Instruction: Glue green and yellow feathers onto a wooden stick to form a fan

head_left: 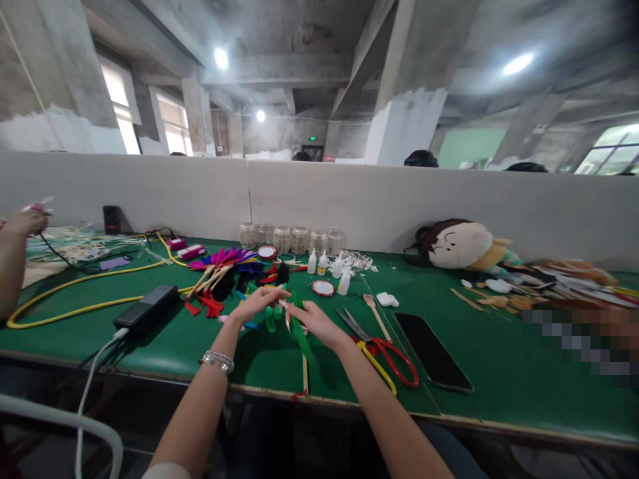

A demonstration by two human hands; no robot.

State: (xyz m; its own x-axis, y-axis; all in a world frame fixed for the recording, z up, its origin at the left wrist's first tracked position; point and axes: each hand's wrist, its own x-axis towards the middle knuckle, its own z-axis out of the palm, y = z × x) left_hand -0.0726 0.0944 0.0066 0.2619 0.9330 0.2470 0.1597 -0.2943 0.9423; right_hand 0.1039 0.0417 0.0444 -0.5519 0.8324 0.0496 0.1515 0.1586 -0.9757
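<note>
My left hand (257, 301) and my right hand (315, 321) meet above the green work table (200, 346). Their fingertips pinch the top of a green strip (301, 338), possibly feather or ribbon, fixed to a thin wooden stick (304, 374). The stick's lower end reaches toward the table's front edge. Small green tufts (270, 319) hang just below my left hand. A silver bracelet (217, 362) circles my left wrist. Magenta, purple and blue feathers (224, 258) lie beyond my hands, with red pieces (210, 306) close by.
Red- and yellow-handled scissors (377, 352) and a black phone (432, 351) lie to the right. Glue bottles (322, 263) and glass jars (290, 238) stand near a white partition (374, 199). A co-worker's hand (24, 223) is at far left, near a yellow cable (84, 299).
</note>
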